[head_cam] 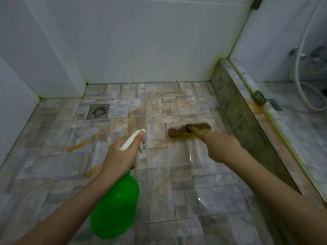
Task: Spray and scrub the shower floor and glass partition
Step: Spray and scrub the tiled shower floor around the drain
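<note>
Brush in right hand scrubs floor near curb.

Brush on floor, right of drain.

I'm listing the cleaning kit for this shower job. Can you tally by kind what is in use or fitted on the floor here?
Spray bottles: 1, the green spray bottle, in the left hand
Scrub brushes: 1, the brown scrub brush, in the right hand, bristles on the shower floor
Floor drains: 1, the floor drain
Total: 3
</note>
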The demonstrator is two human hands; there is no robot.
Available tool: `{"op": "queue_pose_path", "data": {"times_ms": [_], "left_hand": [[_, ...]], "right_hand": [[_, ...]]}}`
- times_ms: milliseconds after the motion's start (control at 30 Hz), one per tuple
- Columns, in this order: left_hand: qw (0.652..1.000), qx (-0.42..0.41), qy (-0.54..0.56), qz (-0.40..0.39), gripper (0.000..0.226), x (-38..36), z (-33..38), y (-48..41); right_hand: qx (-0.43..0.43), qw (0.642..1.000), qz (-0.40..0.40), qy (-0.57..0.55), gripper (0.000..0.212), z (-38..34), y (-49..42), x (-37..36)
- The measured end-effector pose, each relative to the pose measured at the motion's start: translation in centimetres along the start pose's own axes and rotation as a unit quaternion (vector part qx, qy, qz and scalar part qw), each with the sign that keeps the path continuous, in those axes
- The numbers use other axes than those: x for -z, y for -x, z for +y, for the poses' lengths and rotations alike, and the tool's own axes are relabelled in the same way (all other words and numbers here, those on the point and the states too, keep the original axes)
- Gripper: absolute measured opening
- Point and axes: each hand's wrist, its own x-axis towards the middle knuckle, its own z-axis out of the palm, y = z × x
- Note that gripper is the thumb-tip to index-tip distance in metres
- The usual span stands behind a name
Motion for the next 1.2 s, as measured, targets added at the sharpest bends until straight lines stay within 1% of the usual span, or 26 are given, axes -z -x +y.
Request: {"op": "queue_pose_path", "data": {"times_ms": [33,100,133,200,267,333,367,400,500,533,567,633,700,800,900,967,1033,1133,1200], "left_hand": [[1.000,-0.004,-0.004,-0.006,0.048,-0.2,0.0,-0.1],[1.000,-0.006,-0.007,-0.017,0.047,-0.9,0.1,-0.1],[1.000,-0.003,-0.008,-0.022,0.047,-1.1,0.2,-0.1],[0.999,-0.004,-0.008,-0.031,0.047,-1.5,0.2,0.0],[0.999,-0.007,-0.004,-0.043,0.047,-1.6,0.1,0.0],[0.999,-0.005,-0.008,-0.053,0.047,-1.7,-0.1,-0.2],[0.998,-0.002,-0.011,-0.056,0.046,-1.9,-0.1,-0.3],[0.998,0.000,-0.011,-0.060,0.045,-2.1,-0.1,-0.3],[0.997,-0.007,-0.014,-0.079,0.045,-2.9,0.0,-0.4],[0.996,-0.012,-0.013,-0.083,0.045,-3.0,0.1,-0.4],[0.996,-0.016,-0.011,-0.085,0.046,-3.1,0.2,-0.4],[0.996,-0.024,-0.010,-0.086,0.044,-3.3,0.4,-0.6],[0.996,-0.026,-0.006,-0.085,0.043,-3.5,0.5,-0.8],[0.996,-0.026,0.004,-0.085,0.042,-3.6,0.7,-0.8],[0.996,-0.030,-0.003,-0.089,0.043,-3.9,0.9,-0.7],[0.995,-0.033,-0.008,-0.091,0.042,-4.0,0.7,-0.8],[0.995,-0.033,-0.005,-0.096,0.043,-4.1,0.5,-1.0],[0.995,-0.026,0.002,-0.097,0.048,-4.0,0.5,-1.1],[0.995,-0.030,0.000,-0.095,0.044,-4.2,0.6,-1.0]], "right_hand": [[-0.012,1.000,0.018,-0.015,0.091,0.5,-0.9,-1.5],[-0.047,0.995,0.042,-0.078,0.090,2.4,-2.6,-3.5],[-0.054,0.992,0.045,-0.101,0.090,3.4,-2.8,-3.6],[-0.042,0.994,0.029,-0.096,0.096,4.6,-0.8,-2.9],[-0.034,0.997,-0.021,-0.060,0.095,4.8,3.2,-1.9],[-0.057,0.994,-0.089,-0.025,0.085,4.6,6.2,-1.1],[-0.071,0.992,-0.102,-0.015,0.081,4.5,6.3,-1.0],[-0.081,0.992,-0.091,-0.010,0.079,4.5,5.8,-1.1],[-0.120,0.991,-0.026,-0.053,0.087,5.9,2.1,-2.4],[-0.125,0.990,-0.017,-0.067,0.088,6.3,1.5,-2.7],[-0.128,0.989,-0.021,-0.075,0.090,6.8,1.5,-2.7],[-0.105,0.990,-0.050,-0.073,0.095,7.4,3.0,-2.5],[-0.110,0.989,-0.064,-0.074,0.093,6.6,5.5,-3.0],[-0.149,0.986,-0.005,-0.080,0.094,4.5,5.4,-5.1],[-0.167,0.979,0.042,-0.108,0.092,5.4,1.8,-6.6],[-0.171,0.979,0.027,-0.109,0.085,6.0,1.5,-6.2],[-0.174,0.979,0.019,-0.100,0.084,5.4,3.2,-6.2],[-0.166,0.981,0.048,-0.085,0.082,3.2,5.2,-7.3],[-0.172,0.978,0.064,-0.101,0.084,3.5,3.4,-7.5]]}}
